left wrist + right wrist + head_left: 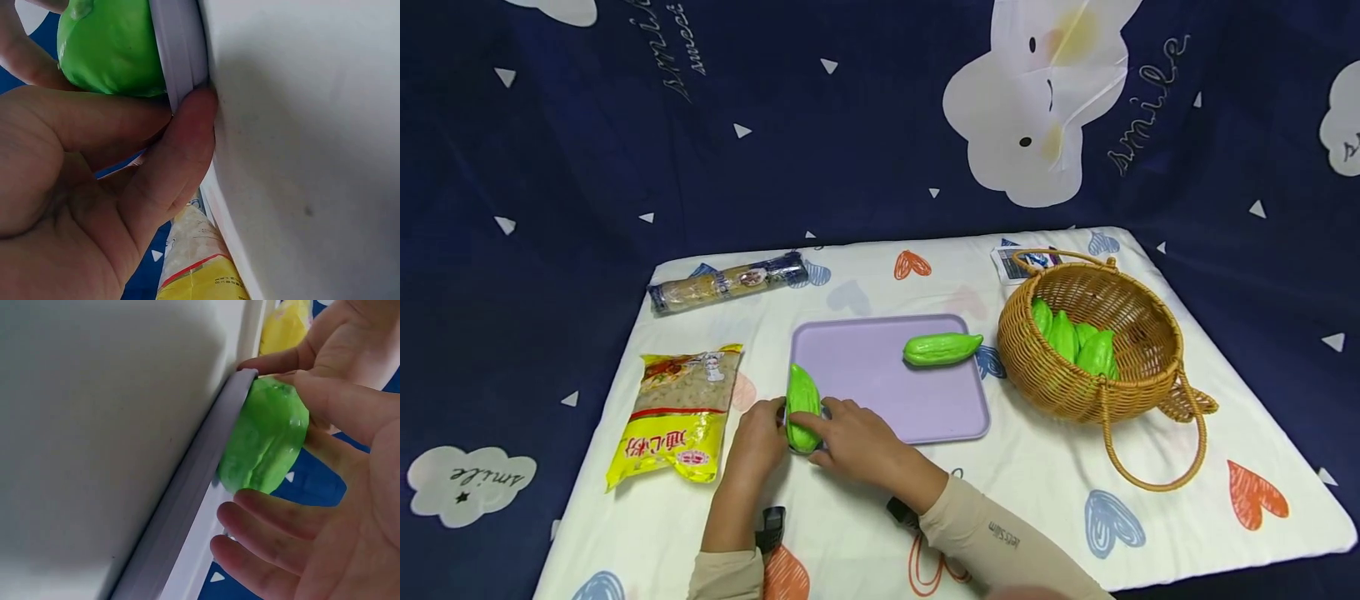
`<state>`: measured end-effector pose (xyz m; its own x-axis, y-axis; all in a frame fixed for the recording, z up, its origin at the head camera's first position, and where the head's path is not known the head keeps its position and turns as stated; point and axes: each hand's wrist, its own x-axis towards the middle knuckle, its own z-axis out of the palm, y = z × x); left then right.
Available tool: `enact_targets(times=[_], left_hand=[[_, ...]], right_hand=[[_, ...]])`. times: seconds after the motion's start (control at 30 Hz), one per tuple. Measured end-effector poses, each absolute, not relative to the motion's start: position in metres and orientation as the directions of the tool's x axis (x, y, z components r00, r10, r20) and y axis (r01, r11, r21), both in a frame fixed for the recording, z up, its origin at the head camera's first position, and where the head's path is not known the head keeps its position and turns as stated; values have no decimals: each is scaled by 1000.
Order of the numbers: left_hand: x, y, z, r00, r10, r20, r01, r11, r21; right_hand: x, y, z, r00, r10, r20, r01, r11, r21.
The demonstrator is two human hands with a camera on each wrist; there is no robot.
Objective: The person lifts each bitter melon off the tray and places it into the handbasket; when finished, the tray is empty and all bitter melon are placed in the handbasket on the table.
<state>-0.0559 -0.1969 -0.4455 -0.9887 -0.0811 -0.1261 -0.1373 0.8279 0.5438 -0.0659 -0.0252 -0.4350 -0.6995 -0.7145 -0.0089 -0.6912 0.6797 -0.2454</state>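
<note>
A bright green bitter melon [803, 408], ridged and pointed at one end, lies lengthwise along the left edge of the lilac tray [880, 417]. My right hand [859, 442] holds it, the thumb across its top and the fingers at its side. At the tray's left rim, my left hand [760, 437] pinches the edge between thumb and forefinger, with the forefinger close against the melon [112, 53]; its other fingers are partly hidden. A second bitter melon [942, 349] lies across the tray's right edge, its tip sticking out past the rim.
Right of the tray stands a wicker basket [1052, 387] with several more green melons [1097, 354] inside and its handle folded down. A yellow bag of pasta [677, 417] lies at left, a long noodle pack [726, 283] behind it. A printed card [1006, 267] sits behind the basket.
</note>
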Motion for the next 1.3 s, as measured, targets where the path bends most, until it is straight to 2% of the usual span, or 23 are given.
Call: enact_targets(times=[0.17,0.47,0.87,1.07,1.3], left_hand=[[-55,-196,-445,-990,-81,-117,-132,827,546],[-54,-196,-446,-989,-96,-116,-144,826,545],[-55,-195,-445,-986,-105,-133,-161,820,549],[-56,-196,-446,-979,-117,-166,-191,812,551],[-56,-197,-449,-980,-111,-167,-188,804,565]], right_hand=[[-68,-28,-436,-690,-724,-8,-698,668,-259],[-69,-29,-436,-759,-651,3,-596,693,-406],[-74,-13,-425,-811,-576,107,-563,716,-413],[-82,27,-399,-873,-424,242,-487,727,-483],[-87,102,-369,-928,-119,352,-310,769,-559]])
